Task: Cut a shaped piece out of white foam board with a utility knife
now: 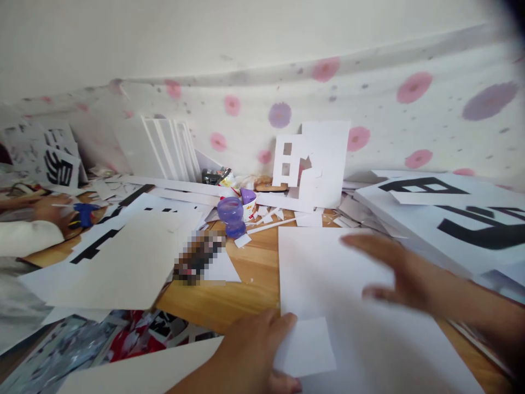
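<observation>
At the bottom centre of the frame I have my left hand (262, 350) pinching the left edge of a small white card (310, 347), thumb and fingers nearly closed. The card lies over a large white sheet (328, 284) at the lower right, on the wooden surface (233, 303). My right hand (404, 273), blurred, is above that sheet with thumb and fingers spread wide, holding nothing I can see. Near the centre I see a purple container (232, 217) beside a white cup (249, 207). Boards with black shapes (463, 210) fill the right side. At the far left, another person's hand (51, 210) is near a blue tool (85, 215).
</observation>
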Available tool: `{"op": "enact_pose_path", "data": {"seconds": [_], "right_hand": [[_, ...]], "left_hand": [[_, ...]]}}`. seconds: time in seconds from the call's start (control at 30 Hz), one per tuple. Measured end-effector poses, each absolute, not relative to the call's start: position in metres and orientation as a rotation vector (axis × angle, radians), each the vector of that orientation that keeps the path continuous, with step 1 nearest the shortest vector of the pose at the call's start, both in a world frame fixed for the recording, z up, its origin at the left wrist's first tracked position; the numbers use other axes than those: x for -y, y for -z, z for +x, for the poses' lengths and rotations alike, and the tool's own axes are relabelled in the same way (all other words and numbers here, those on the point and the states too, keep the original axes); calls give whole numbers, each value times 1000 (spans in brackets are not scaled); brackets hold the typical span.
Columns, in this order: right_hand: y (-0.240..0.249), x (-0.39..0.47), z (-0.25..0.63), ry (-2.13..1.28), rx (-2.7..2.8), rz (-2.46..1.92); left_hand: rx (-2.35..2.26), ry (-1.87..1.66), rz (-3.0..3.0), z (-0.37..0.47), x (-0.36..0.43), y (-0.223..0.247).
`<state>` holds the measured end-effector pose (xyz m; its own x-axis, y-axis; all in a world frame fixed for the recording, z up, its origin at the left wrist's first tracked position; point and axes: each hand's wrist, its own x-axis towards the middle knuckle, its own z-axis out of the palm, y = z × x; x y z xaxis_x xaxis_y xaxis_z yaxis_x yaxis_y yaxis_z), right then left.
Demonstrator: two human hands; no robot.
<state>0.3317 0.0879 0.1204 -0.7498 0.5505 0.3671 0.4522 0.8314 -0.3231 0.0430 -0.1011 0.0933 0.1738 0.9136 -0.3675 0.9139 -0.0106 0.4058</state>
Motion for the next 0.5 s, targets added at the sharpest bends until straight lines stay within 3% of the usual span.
{"op": "enact_pose_path", "data": {"seconds": [0.13, 0.27, 0.37, 0.5], "right_hand": [[-90, 28, 281, -472, 2765, -468], [-55, 60, 280, -601, 2638, -643], [-33, 62, 312, -715, 2567, -739], [5, 68, 402, -651, 2517, -1001]], "left_hand": [[-1540, -4, 2143, 70, 93, -97], [-1395, 147, 2411, 96, 93, -96], [-1316, 161, 2612, 107, 99, -92], [-1241, -139, 2661, 95, 112, -107]]}}
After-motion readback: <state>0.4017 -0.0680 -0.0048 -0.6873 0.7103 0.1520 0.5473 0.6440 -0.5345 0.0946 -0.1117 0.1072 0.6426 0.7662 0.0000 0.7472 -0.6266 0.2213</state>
